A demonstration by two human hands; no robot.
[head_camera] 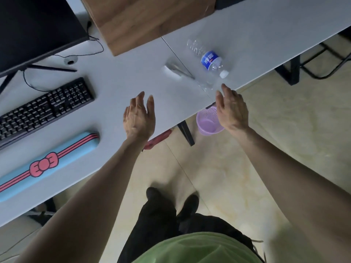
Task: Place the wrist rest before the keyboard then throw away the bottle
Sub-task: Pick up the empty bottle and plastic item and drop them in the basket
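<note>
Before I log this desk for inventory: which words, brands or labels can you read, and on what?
Keyboard: a small white brand word above the arrow keys, too blurred to read; key legends too small.
Bottle: white characters on its blue label, too blurred to read.
Wrist rest: a pink bow and stripes, no text.

- We see a light blue wrist rest crossed by pink stripes with a pink bow outlined in black.
- We see a black keyboard with pale lettering on its keys.
- We see a clear bottle with a blue label and a white cap.
- We see a lilac mesh basket.
- We see a pale grey desk, a brown wood-grain box and a black monitor.
- We see a cream marbled floor.
</note>
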